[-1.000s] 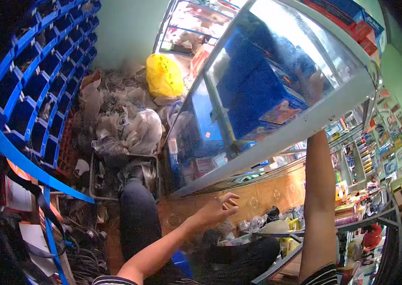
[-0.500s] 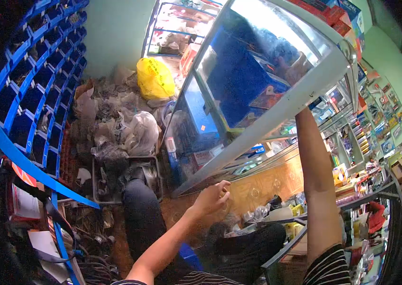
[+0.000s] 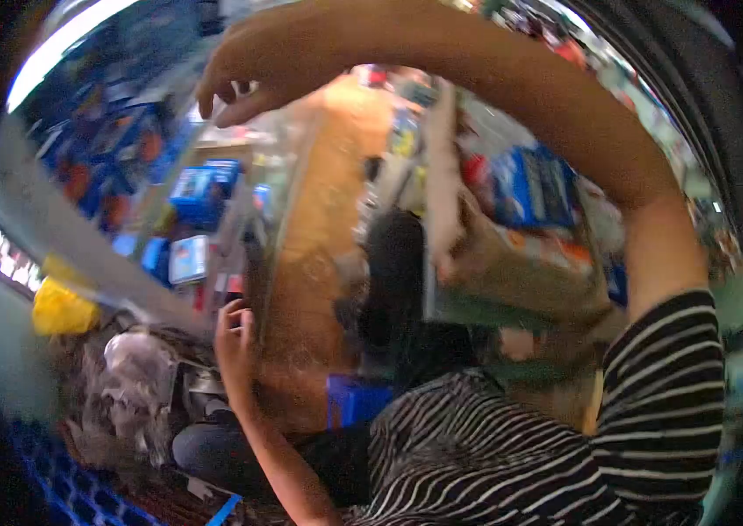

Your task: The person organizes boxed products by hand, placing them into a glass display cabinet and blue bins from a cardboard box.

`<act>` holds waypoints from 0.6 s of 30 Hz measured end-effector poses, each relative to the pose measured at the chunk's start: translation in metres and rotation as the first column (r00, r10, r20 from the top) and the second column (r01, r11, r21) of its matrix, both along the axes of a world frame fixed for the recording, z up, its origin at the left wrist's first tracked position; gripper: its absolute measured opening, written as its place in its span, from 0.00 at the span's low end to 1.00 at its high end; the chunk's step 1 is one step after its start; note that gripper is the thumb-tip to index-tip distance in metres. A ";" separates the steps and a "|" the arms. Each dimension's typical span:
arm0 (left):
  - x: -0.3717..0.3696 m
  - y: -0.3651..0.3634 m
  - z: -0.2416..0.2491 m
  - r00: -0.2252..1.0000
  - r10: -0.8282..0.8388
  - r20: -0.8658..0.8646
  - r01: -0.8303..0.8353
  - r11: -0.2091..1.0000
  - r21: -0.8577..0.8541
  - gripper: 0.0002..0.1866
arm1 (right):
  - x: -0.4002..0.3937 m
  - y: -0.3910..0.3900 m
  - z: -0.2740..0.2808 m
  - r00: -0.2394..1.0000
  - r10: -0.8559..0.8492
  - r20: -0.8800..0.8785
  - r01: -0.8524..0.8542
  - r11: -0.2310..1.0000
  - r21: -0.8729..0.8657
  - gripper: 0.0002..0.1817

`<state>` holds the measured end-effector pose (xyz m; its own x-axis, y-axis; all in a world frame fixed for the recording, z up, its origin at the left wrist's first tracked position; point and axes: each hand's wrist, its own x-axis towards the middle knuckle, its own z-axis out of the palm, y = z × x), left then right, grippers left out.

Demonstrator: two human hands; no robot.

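My right hand [image 3: 253, 70] is raised at the upper left, in front of the glass display case [image 3: 82, 237]. Its fingers are bent downward and apart, with nothing seen in them. Lower down, my left hand [image 3: 235, 337] is beside the case's lower edge, fingers slightly curled and apart, holding nothing visible. Blue boxes [image 3: 200, 188] and a pale blue-edged box [image 3: 188, 259] lie inside the case, between the two hands. Motion blurs much of the view.
A yellow bag [image 3: 64, 309] and clear plastic bags [image 3: 139, 359] lie at the left. Right of the tan floor [image 3: 319, 228] is a large cardboard box [image 3: 512, 276] with blue packages [image 3: 534, 188]. A blue object [image 3: 358, 401] sits near my legs.
The view has swung to the right, bringing the cardboard box into sight. My right hand has come out of the case and now reaches across the top. My left hand stays low.
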<state>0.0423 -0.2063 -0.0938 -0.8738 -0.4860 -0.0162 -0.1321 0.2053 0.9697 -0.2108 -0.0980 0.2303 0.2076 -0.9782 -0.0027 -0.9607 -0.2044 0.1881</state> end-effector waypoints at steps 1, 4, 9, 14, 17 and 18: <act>0.000 0.005 0.002 0.999 -0.004 0.037 0.004 1.000 0.005 0.15 | 0.001 0.039 -0.005 0.998 -0.005 0.060 0.004 1.000 0.015 0.22; -0.006 0.005 -0.029 0.992 -0.121 -0.028 0.114 0.978 -0.172 0.15 | 0.068 0.191 0.016 0.793 -0.604 0.082 0.603 0.797 0.042 0.21; -0.009 0.016 -0.016 0.977 -0.210 0.044 0.214 0.959 -0.186 0.15 | 0.108 0.328 -0.028 0.513 -0.852 0.110 0.856 0.498 -0.135 0.54; -0.013 0.021 -0.019 0.967 -0.222 0.124 0.243 0.951 -0.192 0.16 | 0.112 0.321 -0.047 0.348 -0.893 0.285 0.938 0.330 -0.109 0.56; -0.018 0.011 -0.046 0.969 -0.223 0.101 0.241 0.943 -0.229 0.16 | 0.105 0.316 -0.031 0.410 -0.862 0.298 0.911 0.369 -0.186 0.56; -0.017 0.013 -0.039 0.972 -0.211 0.104 0.230 0.947 -0.226 0.16 | 0.104 0.310 -0.024 0.454 -0.831 0.321 0.888 0.393 -0.238 0.56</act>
<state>0.0253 -0.1930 -0.1331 -0.9602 -0.2793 0.0030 -0.1306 0.4581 0.8792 -0.1068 0.2123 0.2067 -0.7747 -0.5581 0.2972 -0.6042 0.7920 -0.0877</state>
